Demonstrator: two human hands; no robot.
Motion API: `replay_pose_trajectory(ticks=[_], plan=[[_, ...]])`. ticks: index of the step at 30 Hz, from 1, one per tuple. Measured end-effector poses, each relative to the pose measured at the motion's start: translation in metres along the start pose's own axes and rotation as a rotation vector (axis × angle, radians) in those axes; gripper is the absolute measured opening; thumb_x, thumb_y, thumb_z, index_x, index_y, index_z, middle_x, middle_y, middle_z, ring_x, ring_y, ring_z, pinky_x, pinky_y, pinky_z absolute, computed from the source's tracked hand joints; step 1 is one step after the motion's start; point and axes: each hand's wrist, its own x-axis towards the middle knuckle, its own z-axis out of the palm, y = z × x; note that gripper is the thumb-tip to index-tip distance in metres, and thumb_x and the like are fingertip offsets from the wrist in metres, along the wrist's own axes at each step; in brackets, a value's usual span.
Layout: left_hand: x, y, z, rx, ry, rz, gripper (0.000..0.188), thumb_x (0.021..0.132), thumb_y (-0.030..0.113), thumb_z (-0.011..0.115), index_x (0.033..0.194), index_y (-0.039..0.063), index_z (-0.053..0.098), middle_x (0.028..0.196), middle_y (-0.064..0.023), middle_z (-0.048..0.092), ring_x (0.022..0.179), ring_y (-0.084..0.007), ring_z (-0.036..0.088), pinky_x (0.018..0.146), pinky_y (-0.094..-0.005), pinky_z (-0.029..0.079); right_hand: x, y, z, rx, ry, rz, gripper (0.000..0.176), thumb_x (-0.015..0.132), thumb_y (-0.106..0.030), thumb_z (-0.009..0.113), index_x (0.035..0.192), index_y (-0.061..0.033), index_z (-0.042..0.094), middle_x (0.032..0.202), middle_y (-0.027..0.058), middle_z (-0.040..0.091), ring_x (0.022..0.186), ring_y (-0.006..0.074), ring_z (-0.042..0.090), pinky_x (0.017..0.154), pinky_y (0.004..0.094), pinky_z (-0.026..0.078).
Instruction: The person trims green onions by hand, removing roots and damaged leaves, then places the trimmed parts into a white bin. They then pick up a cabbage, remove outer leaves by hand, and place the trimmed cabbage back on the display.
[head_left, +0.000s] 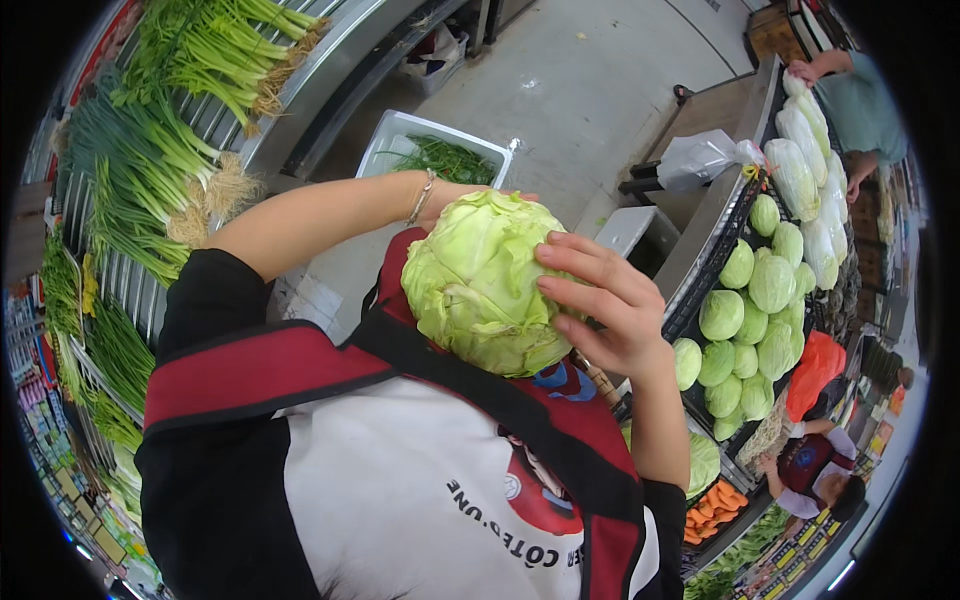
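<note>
A green cabbage (487, 281) with loose, slightly browned outer leaves is held up in front of my chest. My left hand (444, 201), below a bracelet on the wrist, reaches around its far side; most of those fingers are hidden behind the leaves. On the near right side, my right hand (611, 304) lays spread fingertips against the leaves. Beneath the cabbage is the dark red apron (247, 367) that I wear over a black-and-white shirt.
Several cabbages (771, 283) and napa cabbages (793, 180) fill the right-hand stand. Scallions (150, 172) and celery (217, 60) lie on the left slatted rack. A white crate (382, 146) of greens stands on the floor. Carrots (712, 511) sit lower right. Other people stand beyond the stand.
</note>
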Motion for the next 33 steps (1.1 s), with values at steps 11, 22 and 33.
replay_pose_trajectory(ticks=[11, 22, 33], plan=[[-0.019, 0.005, -0.01, -0.015, 0.096, 0.048, 0.069, 0.088, 0.064, 0.029, 0.133, 0.013, 0.043, 0.134, -0.0058, 0.046, 0.117, -0.0157, 0.05, 0.097, -0.0344, 0.042, 0.004, 0.027, 0.043, 0.504, 0.481, 0.303, 0.006, 0.082, -0.007, 0.06, 0.085, -0.0033, 0.057, 0.115, 0.0157, 0.049, 0.099, 0.0237, 0.053, 0.091, 0.0363, 0.042], [-0.019, -0.013, -0.048, 0.129, -0.084, 0.292, 0.104, 0.063, 0.077, 0.045, 0.142, 0.014, 0.025, 0.142, -0.0086, 0.034, 0.129, -0.0218, 0.035, 0.106, -0.0388, 0.03, 0.016, 0.066, 0.027, 1.314, 0.793, 0.715, 0.009, 0.091, -0.005, 0.043, 0.099, -0.0028, 0.045, 0.082, 0.0087, 0.053, 0.076, 0.0226, 0.055, 0.072, 0.0351, 0.05], [-0.003, -0.023, -0.026, -0.035, -0.06, 0.559, 0.088, 0.074, 0.064, 0.053, 0.14, 0.012, 0.028, 0.14, -0.0087, 0.037, 0.127, -0.0233, 0.039, 0.105, -0.0395, 0.033, -0.007, 0.081, 0.005, 0.59, 0.949, 1.189, 0.046, 0.08, 0.002, 0.046, 0.126, 0.0012, 0.041, 0.121, 0.0164, 0.051, 0.111, 0.023, 0.05, 0.094, 0.0371, 0.04]])
